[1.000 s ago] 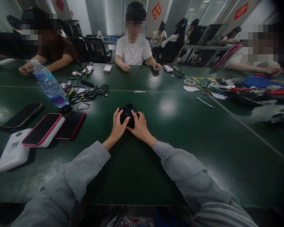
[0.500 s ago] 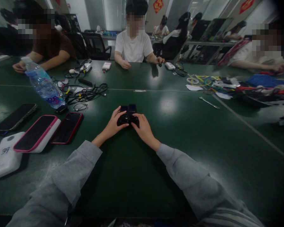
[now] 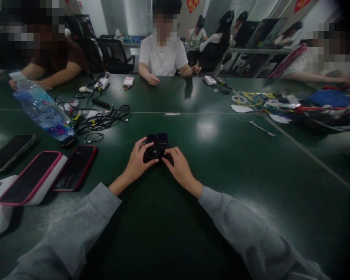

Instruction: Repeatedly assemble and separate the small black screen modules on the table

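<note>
left hand (image 3: 137,157) clamped on black gadget (image 3: 161,144), right hand (image 3: 179,164) pinching its right side, green table (image 3: 163,225) beneath

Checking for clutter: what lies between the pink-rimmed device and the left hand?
In the head view, the red-edged phone lies between the pink-rimmed device and the left hand, then a stretch of green tabletop.

A glossy dark green table (image 3: 169,217), crossed by pale seams, fills the near side, catching patches of light (image 3: 206,130). At far left stand a black chair (image 3: 115,54) and dark rack (image 3: 83,30); at far right, red posters (image 3: 193,5) hang high.
</note>
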A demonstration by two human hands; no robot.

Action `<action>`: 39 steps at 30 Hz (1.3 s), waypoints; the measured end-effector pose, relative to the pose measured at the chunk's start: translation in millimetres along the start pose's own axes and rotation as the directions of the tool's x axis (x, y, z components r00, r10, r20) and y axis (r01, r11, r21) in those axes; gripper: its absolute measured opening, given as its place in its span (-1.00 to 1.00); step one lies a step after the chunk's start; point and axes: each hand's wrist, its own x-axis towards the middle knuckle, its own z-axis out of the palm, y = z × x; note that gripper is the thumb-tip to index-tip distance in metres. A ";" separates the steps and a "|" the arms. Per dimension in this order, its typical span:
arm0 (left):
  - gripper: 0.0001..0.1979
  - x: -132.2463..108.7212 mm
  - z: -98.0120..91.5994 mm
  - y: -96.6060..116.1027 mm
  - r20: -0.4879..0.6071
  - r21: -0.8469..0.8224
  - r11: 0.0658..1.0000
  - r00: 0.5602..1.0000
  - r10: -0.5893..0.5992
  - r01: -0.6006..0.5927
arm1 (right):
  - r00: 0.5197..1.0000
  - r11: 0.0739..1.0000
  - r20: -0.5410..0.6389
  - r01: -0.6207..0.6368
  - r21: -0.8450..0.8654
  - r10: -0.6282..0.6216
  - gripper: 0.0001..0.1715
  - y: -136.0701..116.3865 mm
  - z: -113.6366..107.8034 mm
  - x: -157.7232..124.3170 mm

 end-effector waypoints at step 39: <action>-0.81 -8.7 -4.8 26.0 -0.034 0.459 0.871 0.976 0.217 -0.178 | 0.995 0.965 -0.100 -0.023 -0.260 -0.003 -0.68 8.2 -2.2 1.2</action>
